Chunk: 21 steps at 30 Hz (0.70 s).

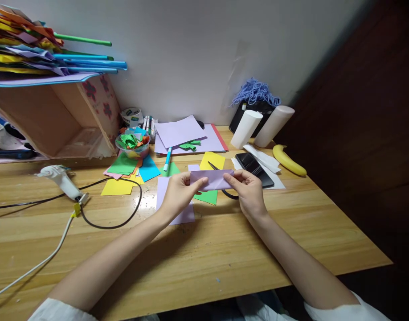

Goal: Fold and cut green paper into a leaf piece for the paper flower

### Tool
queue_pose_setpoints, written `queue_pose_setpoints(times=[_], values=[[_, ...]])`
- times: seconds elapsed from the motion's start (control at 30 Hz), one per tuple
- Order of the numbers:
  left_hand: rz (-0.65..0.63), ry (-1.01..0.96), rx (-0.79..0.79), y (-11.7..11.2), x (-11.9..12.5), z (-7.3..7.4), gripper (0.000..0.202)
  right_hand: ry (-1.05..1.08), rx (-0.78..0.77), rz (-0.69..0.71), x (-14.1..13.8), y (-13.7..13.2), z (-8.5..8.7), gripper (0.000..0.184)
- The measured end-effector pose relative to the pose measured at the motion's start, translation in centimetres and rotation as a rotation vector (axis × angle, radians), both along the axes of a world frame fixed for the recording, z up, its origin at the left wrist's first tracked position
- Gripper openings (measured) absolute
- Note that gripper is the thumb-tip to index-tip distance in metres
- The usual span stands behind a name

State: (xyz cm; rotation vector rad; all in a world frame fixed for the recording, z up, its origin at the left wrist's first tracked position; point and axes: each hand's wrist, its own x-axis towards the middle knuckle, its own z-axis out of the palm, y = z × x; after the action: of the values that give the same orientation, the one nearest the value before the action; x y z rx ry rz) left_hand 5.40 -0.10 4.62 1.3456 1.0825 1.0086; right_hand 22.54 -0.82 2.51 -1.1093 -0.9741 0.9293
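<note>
A small folded strip of purple paper (pixel 213 182) is held up above the table between my two hands. My left hand (pixel 181 191) pinches its left end, thumb in front. At the right end, the thumb and fingers of my right hand (pixel 251 191) close on it the same way. Behind and below the strip lie a purple sheet (pixel 162 191), a green sheet (pixel 209 197) and a yellow sheet (pixel 215 159). Scissors (pixel 212 166) lie there too, partly hidden by the paper and my right hand.
A glue gun (pixel 62 180) with its cables lies at left. Coloured squares (pixel 122 164), a tub of paper scraps (pixel 133 143), a marker (pixel 167 159) and purple sheets (pixel 181 131) are further back. Right: a black phone (pixel 254 168), white rolls (pixel 247 129), a banana (pixel 288 161). A box (pixel 100 111) stands left.
</note>
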Motion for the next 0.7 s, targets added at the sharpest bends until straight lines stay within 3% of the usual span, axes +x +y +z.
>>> queue_pose_setpoints(times=[0.27, 0.47, 0.7], values=[[-0.005, 0.03, 0.027, 0.21, -0.29, 0.6, 0.025, 0.069, -0.005, -0.048, -0.03, 0.03, -0.13, 0.022], [-0.029, -0.074, 0.06, 0.65, -0.62, 0.98, 0.027, 0.042, -0.022, -0.033, -0.12, -0.1, -0.27, 0.02], [-0.001, 0.041, 0.065, 0.82, -0.73, 0.73, 0.02, 0.026, -0.014, -0.03, -0.14, -0.14, -0.51, 0.021]])
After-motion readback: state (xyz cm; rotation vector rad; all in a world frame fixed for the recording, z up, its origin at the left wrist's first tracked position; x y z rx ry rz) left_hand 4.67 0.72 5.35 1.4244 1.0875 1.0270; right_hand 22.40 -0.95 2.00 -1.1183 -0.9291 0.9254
